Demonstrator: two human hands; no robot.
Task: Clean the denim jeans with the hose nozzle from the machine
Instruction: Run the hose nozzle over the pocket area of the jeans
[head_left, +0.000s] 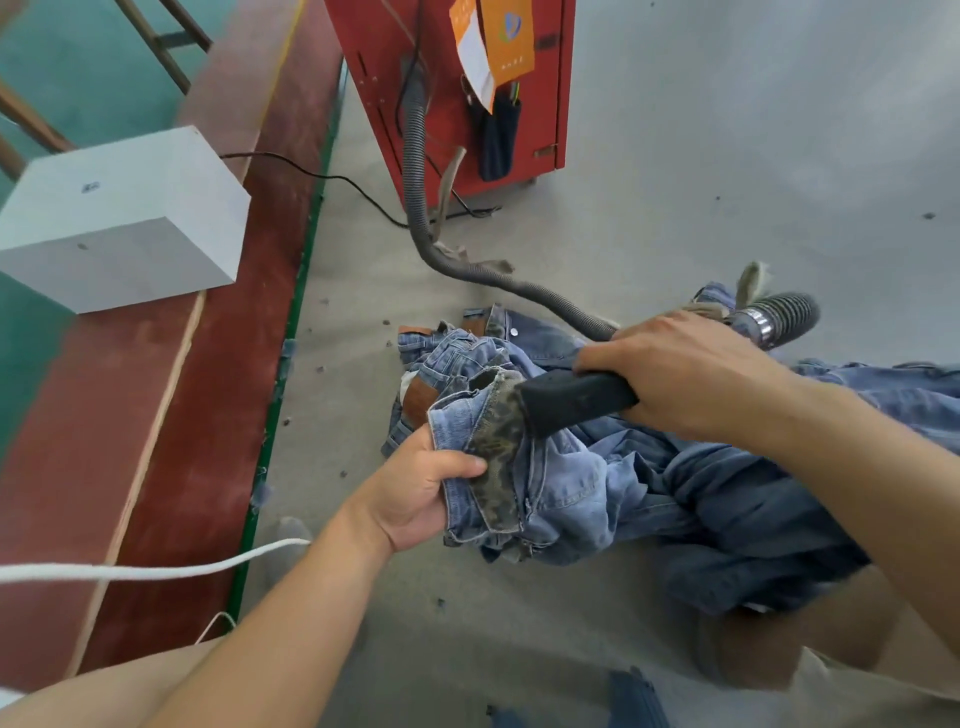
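Head view. A crumpled heap of light and mid-blue denim jeans (649, 483) lies on the grey concrete floor (727, 156). The left hand (415, 493) grips a raised fold of the jeans at a dark, stained band, thumb curled over the cloth. The right hand (680, 374) is wrapped around the black, flattened hose nozzle (576, 400), whose mouth touches the same stained band just beside the left thumb. The fingers of the right hand are curled under the nozzle and hidden from view.

A grey ribbed hose (421, 171) runs from the red metal machine cabinet (519, 62), across the floor and behind the right hand; its metal-collared end (779, 317) reappears beyond the wrist. A dark blue cloth pouch (498, 140) hangs on the cabinet face with thin items showing at its top; what they are is too small to tell. An orange and white card (493, 41) hangs above it.

To the left, a red-brown board strip with a green edge (223, 364) borders the floor and carries a white rectangular box (124, 218). Open floor extends to the upper right, marked with small dark specks. A thin black cable (322, 176) and a white cord (156, 571) cross the left side. The far side of the jeans is cut off at the right edge.
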